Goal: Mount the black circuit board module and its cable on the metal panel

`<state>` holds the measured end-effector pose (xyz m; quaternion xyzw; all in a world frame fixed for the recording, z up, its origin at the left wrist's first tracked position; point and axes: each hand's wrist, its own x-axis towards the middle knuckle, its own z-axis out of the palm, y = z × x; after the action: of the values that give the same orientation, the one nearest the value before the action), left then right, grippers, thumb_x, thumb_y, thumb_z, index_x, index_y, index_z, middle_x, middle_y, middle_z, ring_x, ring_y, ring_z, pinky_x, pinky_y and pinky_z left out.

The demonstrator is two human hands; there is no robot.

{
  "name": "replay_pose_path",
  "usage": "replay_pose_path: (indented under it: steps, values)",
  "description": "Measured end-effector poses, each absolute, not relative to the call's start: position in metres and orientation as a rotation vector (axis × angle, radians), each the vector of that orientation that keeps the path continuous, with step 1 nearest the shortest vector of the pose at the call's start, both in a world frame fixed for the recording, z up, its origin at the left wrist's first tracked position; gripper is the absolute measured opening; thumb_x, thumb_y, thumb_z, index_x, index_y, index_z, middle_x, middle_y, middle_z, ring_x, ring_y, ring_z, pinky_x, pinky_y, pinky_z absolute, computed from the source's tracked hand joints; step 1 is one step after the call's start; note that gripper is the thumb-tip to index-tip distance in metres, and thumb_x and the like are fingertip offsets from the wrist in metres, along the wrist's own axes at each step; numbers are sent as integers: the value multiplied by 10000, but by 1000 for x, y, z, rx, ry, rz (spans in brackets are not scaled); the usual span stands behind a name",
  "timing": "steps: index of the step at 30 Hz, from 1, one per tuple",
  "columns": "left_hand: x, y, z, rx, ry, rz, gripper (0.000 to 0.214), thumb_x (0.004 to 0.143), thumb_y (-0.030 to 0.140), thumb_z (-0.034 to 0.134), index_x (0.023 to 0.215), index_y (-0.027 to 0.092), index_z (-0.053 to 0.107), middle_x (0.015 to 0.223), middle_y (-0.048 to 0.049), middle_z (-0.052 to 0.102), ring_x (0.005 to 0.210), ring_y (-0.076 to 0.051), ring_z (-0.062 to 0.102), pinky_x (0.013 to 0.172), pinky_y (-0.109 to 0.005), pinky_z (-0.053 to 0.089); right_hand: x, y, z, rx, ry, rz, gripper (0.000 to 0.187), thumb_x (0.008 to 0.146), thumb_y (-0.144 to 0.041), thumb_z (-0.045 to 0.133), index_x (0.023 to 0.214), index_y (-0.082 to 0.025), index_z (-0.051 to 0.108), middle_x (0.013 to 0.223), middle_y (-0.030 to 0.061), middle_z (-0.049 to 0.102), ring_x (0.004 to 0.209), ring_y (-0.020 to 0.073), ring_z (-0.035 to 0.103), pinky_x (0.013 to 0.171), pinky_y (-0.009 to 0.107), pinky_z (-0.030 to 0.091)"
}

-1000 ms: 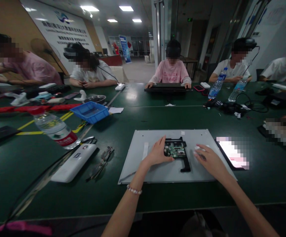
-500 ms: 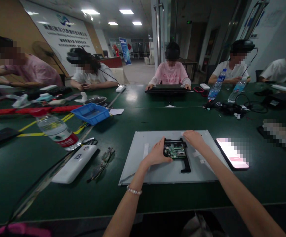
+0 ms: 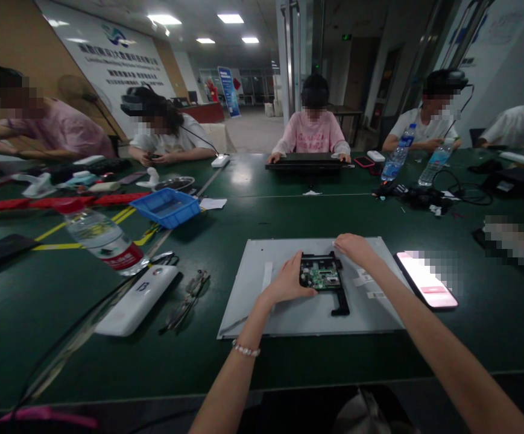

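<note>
A light grey flat panel (image 3: 243, 289) lies on the table in front of me. On it rests a green circuit board (image 3: 322, 276) in a black plastic frame (image 3: 342, 300) with an arm pointing toward me. My left hand (image 3: 289, 280) grips the left side of the frame, fingers at its far corner and thumb at the near edge of the board. Near the panel's far edge, just beyond the frame's right corner, my right hand (image 3: 354, 248) has its fingers pressed together. Whatever sits at those fingertips is too small to make out. White tape strips (image 3: 365, 277) show beside the right forearm.
A lit phone (image 3: 427, 280) lies right of the panel. To the left are eyeglasses (image 3: 187, 301), a white power bank (image 3: 139, 300), a leaning water bottle (image 3: 103, 238) and a blue tray (image 3: 166, 208). Several people sit around the table; one across holds a black panel (image 3: 309, 161).
My right hand has shifted slightly up and to the left, and more of the tape strips shows beside its forearm. My left hand and the circuit board stay in place.
</note>
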<state>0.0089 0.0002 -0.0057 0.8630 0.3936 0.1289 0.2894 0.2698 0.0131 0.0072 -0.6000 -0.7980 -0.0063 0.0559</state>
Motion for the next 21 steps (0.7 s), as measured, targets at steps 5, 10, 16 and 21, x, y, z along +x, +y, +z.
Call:
replay_pose_path:
  steps: [5, 10, 16, 21]
  values:
    - [10, 1, -7, 2310, 1053, 355, 1189, 556, 520, 722, 1443, 106, 48, 1493, -219, 163, 1366, -368, 179, 1107, -504, 189, 263, 10, 9, -1838, -2360, -46, 268, 927, -200, 396, 1026, -163, 641, 1026, 103, 651, 989, 198, 586, 818, 263, 413]
    - [11, 1, -8, 2314, 1062, 363, 1183, 557, 508, 721, 1445, 135, 34, 1492, -204, 181, 1364, -368, 186, 1101, -515, 190, 228, 8, 17, -1758, -2383, -16, 282, 940, -235, 379, 1038, -192, 639, 1041, 79, 655, 992, 186, 585, 828, 252, 405]
    - [11, 0, -6, 2319, 1079, 341, 1160, 567, 508, 718, 1441, 123, 59, 1493, -194, 181, 1370, -347, 184, 1117, -483, 185, 191, 2, 18, -1690, -2440, 56, 280, 923, -210, 393, 964, -165, 667, 971, 108, 667, 976, 211, 585, 834, 275, 404]
    - [11, 1, -8, 2321, 1070, 348, 1152, 567, 516, 718, 1444, 148, 66, 1500, -176, 178, 1371, -346, 183, 1120, -478, 179, 189, -2, 15, -1689, -2421, 100, 276, 913, -185, 395, 1015, -160, 650, 1027, 110, 651, 1008, 202, 565, 862, 270, 397]
